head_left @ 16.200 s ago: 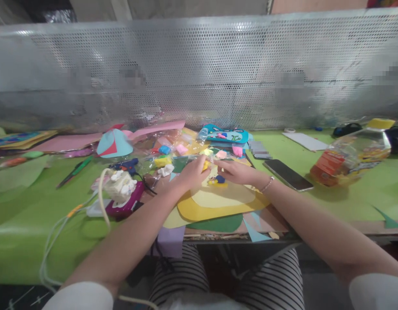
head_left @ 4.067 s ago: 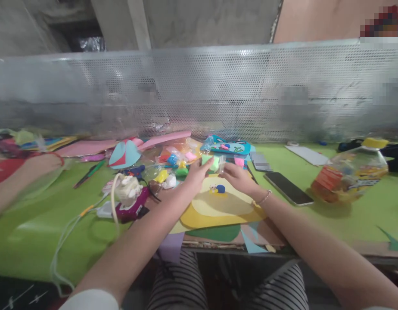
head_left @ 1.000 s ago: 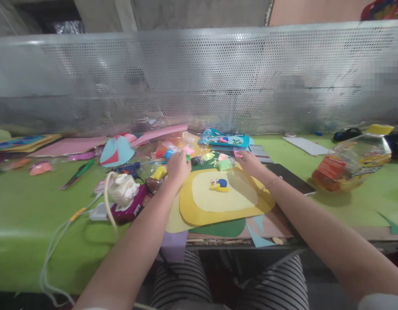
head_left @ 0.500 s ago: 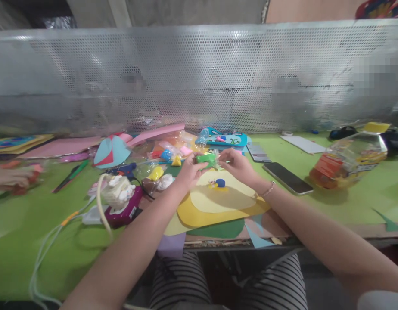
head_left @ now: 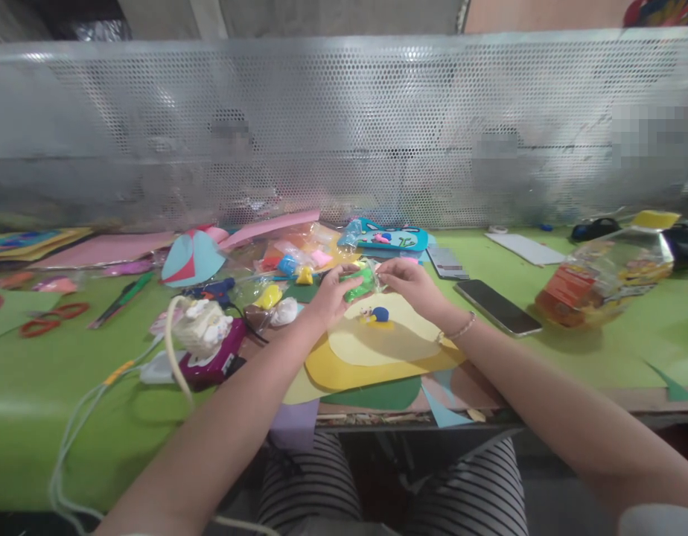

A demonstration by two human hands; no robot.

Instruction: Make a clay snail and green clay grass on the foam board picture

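Between my two hands is a small clear plastic bag with a green lump like modelling clay (head_left: 360, 284) in it. My left hand (head_left: 333, 294) is closed around the bag's left side. The fingers of my right hand (head_left: 403, 279) pinch the clear plastic at its right end. Just below lies a small snail-like clay figure (head_left: 380, 315), with a blue round back and a yellow body. It rests on a pale yellow paper shape (head_left: 389, 350), which lies on a deeper yellow sheet (head_left: 336, 376).
Left of my arms stand a purple power box (head_left: 213, 365) with cables, red-handled scissors (head_left: 53, 320) and bagged yellow clay (head_left: 269, 296). A phone (head_left: 497, 307) and a large bottle (head_left: 595, 279) lie to the right. A perforated metal panel (head_left: 344, 134) rises behind the table.
The other person's hand at the far left has gone out of view, and the red-handled scissors now lie on the table there. My hands have barely shifted around the green bag.
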